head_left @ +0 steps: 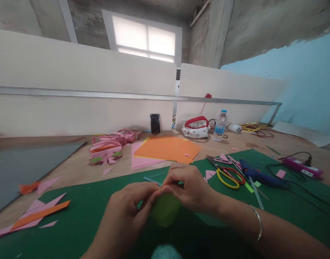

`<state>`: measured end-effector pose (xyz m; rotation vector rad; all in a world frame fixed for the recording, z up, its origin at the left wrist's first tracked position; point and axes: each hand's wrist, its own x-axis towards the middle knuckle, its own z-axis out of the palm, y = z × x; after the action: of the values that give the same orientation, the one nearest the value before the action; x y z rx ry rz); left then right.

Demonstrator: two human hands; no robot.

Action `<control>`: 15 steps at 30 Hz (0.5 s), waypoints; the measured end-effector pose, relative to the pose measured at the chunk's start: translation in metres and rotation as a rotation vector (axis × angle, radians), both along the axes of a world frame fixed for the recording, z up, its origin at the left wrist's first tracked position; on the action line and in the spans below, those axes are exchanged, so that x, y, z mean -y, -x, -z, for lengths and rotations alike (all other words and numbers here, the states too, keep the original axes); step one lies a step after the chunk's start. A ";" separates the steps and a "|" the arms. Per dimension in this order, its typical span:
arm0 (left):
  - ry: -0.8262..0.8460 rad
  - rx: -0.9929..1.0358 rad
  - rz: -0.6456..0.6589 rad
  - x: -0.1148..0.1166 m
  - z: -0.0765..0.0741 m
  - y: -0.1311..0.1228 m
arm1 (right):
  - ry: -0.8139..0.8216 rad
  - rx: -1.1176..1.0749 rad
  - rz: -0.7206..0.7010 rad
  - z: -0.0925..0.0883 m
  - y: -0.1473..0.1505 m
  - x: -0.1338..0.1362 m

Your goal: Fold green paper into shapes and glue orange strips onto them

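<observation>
Over the mat (84, 219), a rounded yellow-green piece (166, 210).

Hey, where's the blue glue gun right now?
In the head view, the blue glue gun lies at the right on the green mat, between the red-and-yellow-handled scissors and the purple power strip.

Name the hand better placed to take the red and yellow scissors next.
Probably the right hand: the scissors lie on its side, nearer to it than to the left hand. Both seem to pinch the green piece.
</observation>
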<state>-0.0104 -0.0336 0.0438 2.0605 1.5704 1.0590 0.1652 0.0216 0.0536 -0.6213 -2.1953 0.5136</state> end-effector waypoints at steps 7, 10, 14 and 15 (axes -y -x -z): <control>0.081 0.112 -0.183 -0.007 0.000 0.012 | 0.148 0.048 0.023 -0.014 -0.022 -0.015; 0.081 0.152 -0.210 -0.006 -0.002 0.012 | 0.144 0.023 0.041 -0.014 -0.024 -0.015; 0.201 0.326 -0.134 -0.009 -0.005 0.011 | 0.188 -0.034 0.014 -0.013 -0.025 -0.019; 0.247 0.414 -0.108 -0.011 -0.006 0.011 | 0.219 -0.054 0.002 -0.012 -0.026 -0.021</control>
<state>-0.0214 -0.0229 0.0502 1.4954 1.5181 1.1713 0.1908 0.0425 0.0654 -0.7163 -2.1031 0.7676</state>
